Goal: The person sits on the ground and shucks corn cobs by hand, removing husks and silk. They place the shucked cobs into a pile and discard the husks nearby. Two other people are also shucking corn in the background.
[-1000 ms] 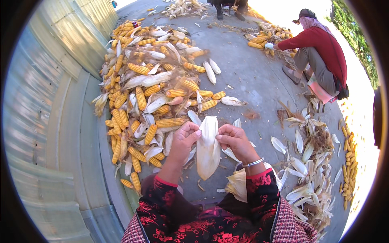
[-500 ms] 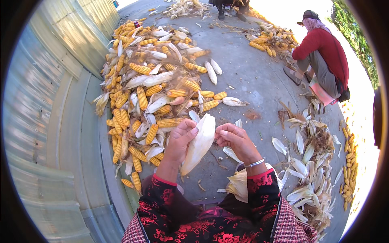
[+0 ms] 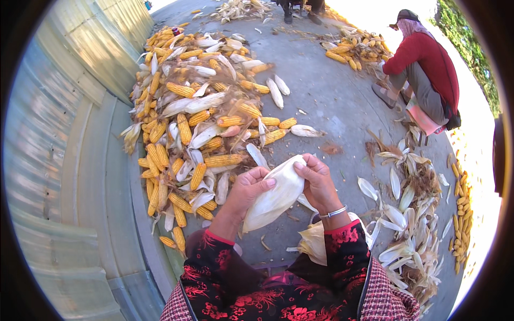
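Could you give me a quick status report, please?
Left hand and right hand both gripping husked cob. Corn pile beyond. Nothing in the way.

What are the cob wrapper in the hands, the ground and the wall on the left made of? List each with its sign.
Cob wrapper: dry corn husk, pale cream, matte, faintly ribbed lengthwise; both hands hold it.
Ground: likely concrete, grey, rough and dull.
Wall: probably painted sheet metal, going by its ribbed panels and soft sheen.

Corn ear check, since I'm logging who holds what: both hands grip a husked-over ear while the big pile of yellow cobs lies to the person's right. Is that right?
Not quite. In the head view both hands, left hand and right hand, do grip the corn ear, but the pile of yellow cobs lies to the person's left.
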A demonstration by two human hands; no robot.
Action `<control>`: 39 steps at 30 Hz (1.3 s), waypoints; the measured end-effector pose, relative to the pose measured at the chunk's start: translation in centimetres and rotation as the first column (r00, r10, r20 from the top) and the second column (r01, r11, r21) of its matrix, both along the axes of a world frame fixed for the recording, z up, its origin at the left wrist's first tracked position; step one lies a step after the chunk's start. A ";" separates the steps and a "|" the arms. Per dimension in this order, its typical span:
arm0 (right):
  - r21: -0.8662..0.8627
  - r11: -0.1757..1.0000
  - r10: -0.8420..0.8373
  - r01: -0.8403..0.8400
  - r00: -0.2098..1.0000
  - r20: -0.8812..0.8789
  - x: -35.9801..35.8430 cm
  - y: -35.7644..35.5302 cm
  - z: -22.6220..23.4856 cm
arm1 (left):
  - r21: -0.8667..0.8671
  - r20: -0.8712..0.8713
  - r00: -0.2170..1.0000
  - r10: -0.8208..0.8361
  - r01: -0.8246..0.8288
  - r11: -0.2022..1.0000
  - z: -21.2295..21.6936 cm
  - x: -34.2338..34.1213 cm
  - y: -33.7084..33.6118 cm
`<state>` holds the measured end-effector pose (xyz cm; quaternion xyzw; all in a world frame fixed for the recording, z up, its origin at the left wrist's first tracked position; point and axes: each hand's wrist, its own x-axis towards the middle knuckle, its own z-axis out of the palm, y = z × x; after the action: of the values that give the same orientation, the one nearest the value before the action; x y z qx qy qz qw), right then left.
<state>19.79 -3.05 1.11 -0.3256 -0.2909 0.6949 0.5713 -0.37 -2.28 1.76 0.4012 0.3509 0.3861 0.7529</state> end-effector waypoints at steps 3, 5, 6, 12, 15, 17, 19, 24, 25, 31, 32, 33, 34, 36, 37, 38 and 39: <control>0.008 1.000 -0.015 0.015 1.000 -0.003 0.1 -0.1 0.4 | 0.018 0.056 0.988 0.144 -0.145 0.989 -1.1 -0.5 0.5; 0.010 1.000 -0.025 0.025 1.000 -0.008 0.2 -0.1 0.5 | -0.021 0.127 0.988 0.083 -0.081 0.996 -0.9 -2.3 1.1; 0.011 0.999 -0.033 0.033 0.999 -0.010 0.4 -0.1 0.4 | -0.027 0.155 0.981 0.112 -0.109 0.994 -0.7 -2.4 1.3; 0.000 0.999 -0.037 0.037 0.999 -0.013 0.2 0.0 0.6 | -0.088 0.043 0.994 0.104 -0.100 0.991 2.4 0.8 -0.5; 0.000 0.999 -0.043 0.043 0.999 -0.023 0.6 0.1 0.2 | -0.048 -0.023 0.997 -0.070 0.069 0.996 1.2 -0.7 -0.1; -0.001 0.996 -0.085 0.085 0.995 -0.055 1.0 0.4 0.1 | -0.010 -0.044 0.998 -0.040 0.039 0.999 1.1 -2.3 0.5; -0.006 0.987 -0.159 0.160 0.984 -0.085 1.7 0.6 0.2 | 0.258 -0.173 0.912 0.372 -0.322 0.911 1.0 -2.6 1.3; -0.002 0.963 -0.263 0.268 0.940 -0.216 2.9 1.8 -0.3 | 0.799 -0.152 0.891 0.429 -0.145 0.583 2.5 1.3 -3.4; 0.014 0.958 -0.276 0.287 0.931 -0.239 2.5 2.0 0.3 | 0.850 -0.208 0.946 0.247 0.050 0.524 2.9 2.6 -5.3; 0.157 0.964 -0.123 0.213 0.886 -0.447 3.9 1.6 1.2 | 0.829 -0.315 0.938 -0.144 0.346 0.440 -1.2 8.5 -11.8; 0.163 0.960 -0.123 0.226 0.869 -0.479 4.2 1.7 1.1 | 0.809 -0.326 0.935 -0.141 0.353 0.470 -1.7 8.4 -12.1; 0.169 0.956 -0.124 0.240 0.851 -0.510 4.6 1.7 1.0 | 0.789 -0.337 0.931 -0.141 0.361 0.498 -2.1 8.5 -12.3; 0.173 0.951 -0.125 0.255 0.832 -0.540 5.0 1.7 0.8 | 0.767 -0.347 0.927 -0.142 0.368 0.526 -2.3 8.5 -12.5; 0.271 0.929 -0.041 0.254 0.795 -0.605 5.5 1.4 1.3 | 0.687 -0.378 0.911 -0.166 0.396 0.609 -2.9 8.5 -13.0; 0.294 0.921 -0.020 0.255 0.785 -0.619 5.7 1.1 2.0 | 0.643 -0.393 0.902 -0.181 0.410 0.647 -3.1 8.5 -13.2; 0.316 0.913 -0.001 0.258 0.775 -0.632 6.0 0.6 2.9 | 0.653 -0.404 0.899 -0.168 0.413 0.635 -3.2 8.6 -13.1; 0.222 0.928 -0.100 0.300 0.774 -0.625 5.7 -0.4 4.5 | 0.662 -0.413 0.897 -0.158 0.415 0.624 -3.5 8.7 -13.1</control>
<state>25.49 -3.42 5.62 -0.0232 -0.1622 0.6420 0.7490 8.31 -15.38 -1.69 0.7769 0.2113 0.2979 0.5128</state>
